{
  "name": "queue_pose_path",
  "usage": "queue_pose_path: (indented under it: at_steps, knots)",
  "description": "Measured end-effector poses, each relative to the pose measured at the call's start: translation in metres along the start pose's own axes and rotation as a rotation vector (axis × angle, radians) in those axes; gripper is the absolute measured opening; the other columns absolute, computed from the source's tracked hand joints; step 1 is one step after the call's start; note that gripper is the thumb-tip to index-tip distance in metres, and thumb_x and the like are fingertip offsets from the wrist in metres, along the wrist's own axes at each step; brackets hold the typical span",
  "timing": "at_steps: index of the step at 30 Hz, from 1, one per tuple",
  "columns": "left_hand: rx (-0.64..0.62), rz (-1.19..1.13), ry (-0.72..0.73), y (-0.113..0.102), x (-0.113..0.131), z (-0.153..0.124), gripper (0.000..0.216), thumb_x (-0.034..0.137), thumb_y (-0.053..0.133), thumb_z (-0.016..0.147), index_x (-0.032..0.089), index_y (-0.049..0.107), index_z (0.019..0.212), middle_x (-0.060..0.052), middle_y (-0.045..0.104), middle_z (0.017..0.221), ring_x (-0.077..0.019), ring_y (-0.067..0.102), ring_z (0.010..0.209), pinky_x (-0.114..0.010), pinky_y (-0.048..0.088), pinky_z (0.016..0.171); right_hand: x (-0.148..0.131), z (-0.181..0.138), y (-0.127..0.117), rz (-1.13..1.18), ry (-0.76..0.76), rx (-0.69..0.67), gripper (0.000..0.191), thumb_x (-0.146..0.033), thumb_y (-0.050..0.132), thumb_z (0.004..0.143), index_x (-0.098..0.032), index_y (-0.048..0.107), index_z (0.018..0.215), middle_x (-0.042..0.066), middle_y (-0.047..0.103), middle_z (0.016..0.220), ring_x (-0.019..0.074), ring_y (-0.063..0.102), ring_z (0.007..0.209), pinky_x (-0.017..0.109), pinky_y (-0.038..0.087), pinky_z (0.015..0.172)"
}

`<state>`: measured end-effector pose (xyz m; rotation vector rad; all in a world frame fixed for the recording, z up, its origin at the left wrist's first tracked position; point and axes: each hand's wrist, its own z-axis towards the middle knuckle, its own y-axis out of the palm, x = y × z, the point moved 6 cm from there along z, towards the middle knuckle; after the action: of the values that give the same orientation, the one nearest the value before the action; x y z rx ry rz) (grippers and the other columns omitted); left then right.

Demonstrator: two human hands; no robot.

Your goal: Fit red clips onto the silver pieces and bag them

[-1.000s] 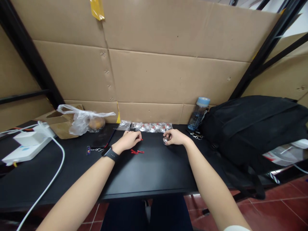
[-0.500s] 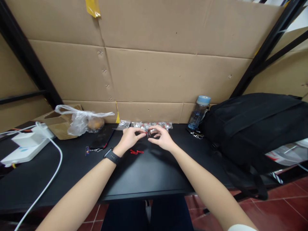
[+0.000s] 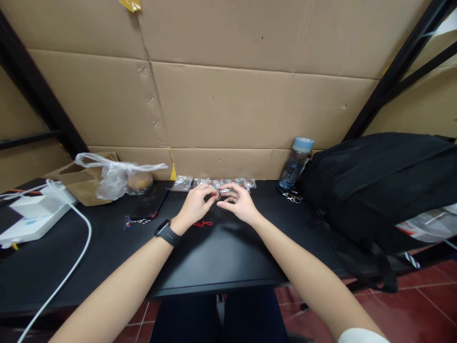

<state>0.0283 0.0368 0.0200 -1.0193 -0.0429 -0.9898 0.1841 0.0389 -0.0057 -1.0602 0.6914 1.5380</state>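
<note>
A small, dark, shiny-rimmed disc (image 3: 219,195) is turned nearly edge-on between my two hands, above the desk. My left hand (image 3: 197,202), with a black watch (image 3: 167,233) at the wrist, is closed, its fingertips pinching at the disc's left side, where a bit of red shows. On the other side my right hand (image 3: 240,205) curls its thumb and fingers around the disc's edge. The disc's face is mostly hidden. A red cord (image 3: 204,223) lies on the desk just below my hands. Behind them, clear packets (image 3: 246,183) with small red-and-silver items line the cardboard wall.
To the left are a white power strip (image 3: 34,226) with a cable, a plastic bag (image 3: 116,178) on brown paper, and a dark flat phone-like item (image 3: 146,206) with a charm. On the right stand a water bottle (image 3: 294,164) and a black backpack (image 3: 378,190), with keys (image 3: 292,196) nearby.
The disc has turned from showing part of its face to nearly edge-on. My left hand has shifted slightly closer around it. The whole view has tilted a little.
</note>
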Motion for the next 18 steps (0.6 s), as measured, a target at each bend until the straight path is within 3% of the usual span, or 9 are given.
queue_pose_path:
  at_steps: [10,14,18]
  knots:
    - [0.029,0.116,0.105,0.001,0.006,-0.003,0.017,0.024,0.055,0.095,0.022,0.071,0.096,-0.006,0.068,0.101,-0.0228,0.06,0.1,-0.038,0.047,0.093,0.007,0.002,-0.005,0.067,0.099,0.031,0.033,-0.042,0.087,0.065,-0.019,0.07,0.081,0.008,0.069,0.118,0.0216,0.072,0.096,0.038,0.057,0.094]
    - [0.068,0.111,0.116,0.001,0.006,-0.003,0.016,0.023,0.055,0.095,0.021,0.071,0.096,-0.007,0.068,0.101,-0.0226,0.059,0.099,-0.038,0.047,0.092,0.01,0.004,-0.01,0.067,0.115,0.021,0.029,-0.043,0.083,0.072,-0.019,0.075,0.087,0.008,0.072,0.115,0.0231,0.072,0.095,0.039,0.057,0.093]
    - [0.081,0.101,0.154,0.001,0.009,-0.003,0.014,0.024,0.058,0.095,0.022,0.071,0.092,-0.005,0.068,0.095,-0.0218,0.06,0.094,-0.038,0.046,0.09,0.02,0.003,-0.01,0.052,0.168,0.027,0.031,-0.041,0.082,0.071,-0.018,0.075,0.091,0.007,0.076,0.094,0.0235,0.074,0.086,0.039,0.058,0.086]
